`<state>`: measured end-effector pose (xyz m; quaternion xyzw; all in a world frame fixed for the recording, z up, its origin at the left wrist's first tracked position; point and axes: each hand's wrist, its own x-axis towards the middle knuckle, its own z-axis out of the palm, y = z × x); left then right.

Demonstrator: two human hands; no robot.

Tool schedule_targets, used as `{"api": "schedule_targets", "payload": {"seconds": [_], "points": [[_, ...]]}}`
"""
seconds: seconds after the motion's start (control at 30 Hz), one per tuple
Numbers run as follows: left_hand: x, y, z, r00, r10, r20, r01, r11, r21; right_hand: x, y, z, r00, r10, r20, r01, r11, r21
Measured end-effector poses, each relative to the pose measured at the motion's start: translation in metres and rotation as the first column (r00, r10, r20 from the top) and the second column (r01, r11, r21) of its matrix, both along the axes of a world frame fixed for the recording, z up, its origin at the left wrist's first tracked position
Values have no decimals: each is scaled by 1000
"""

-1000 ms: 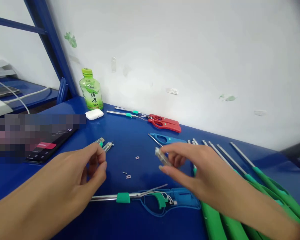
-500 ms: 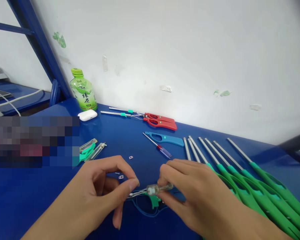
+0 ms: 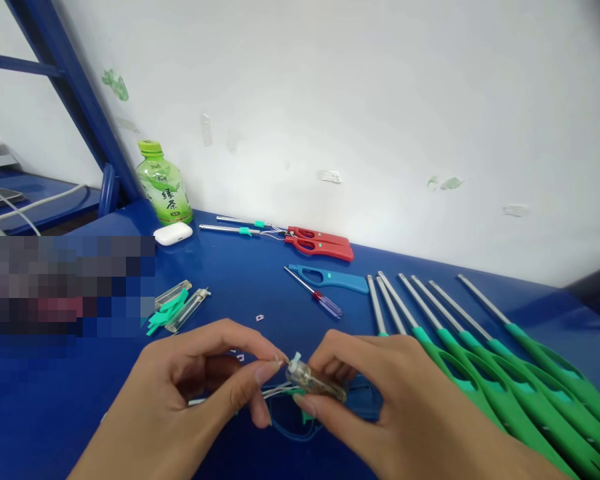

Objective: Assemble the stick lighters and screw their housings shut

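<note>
My right hand point(image 3: 380, 390) grips a clear lighter fuel tank point(image 3: 323, 385) between thumb and fingers, tilted with its white-valved end toward the left. My left hand point(image 3: 205, 387) is pinched shut at that end; a tiny thin piece shows at its fingertips, too small to name. Below the hands lies a blue lighter handle shell point(image 3: 297, 437), partly hidden, with thin white wires point(image 3: 276, 391) and a bit of a green part showing. Beyond the hands are a screwdriver point(image 3: 327, 304) with a purple handle and another blue lighter handle point(image 3: 347, 280).
Several green long-necked lighters point(image 3: 535, 350) lie in a row at the right. Two red lighter handles point(image 3: 330, 249) with metal tubes lie near the wall. Loose clear tanks point(image 3: 190, 310) and green triggers point(image 3: 167, 312) sit left, before a white case point(image 3: 173, 233) and a green tea bottle point(image 3: 165, 190).
The fuel tank has tilted, its valve end raised and moved slightly left. My left fingertips have come right up to that end, away from the white wires they were by.
</note>
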<state>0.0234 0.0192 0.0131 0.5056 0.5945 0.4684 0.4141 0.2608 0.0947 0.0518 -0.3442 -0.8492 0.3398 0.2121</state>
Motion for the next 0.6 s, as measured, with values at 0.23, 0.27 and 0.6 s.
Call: {"api": "schedule_targets", "payload": {"seconds": [0.23,0.27,0.6], "points": [[5,4,4,994,49,-93,-32,984,177,-1,-4,0,999,-20,29,20,1000,24],[5,3,4,995,53,-88,-36,982,184,0,-5,-1,1000,-14,24,13,1000,22],[4,-2,3,989,89,-115,-71,986,154,-1,-8,0,999,-46,-22,45,998,-34]]}}
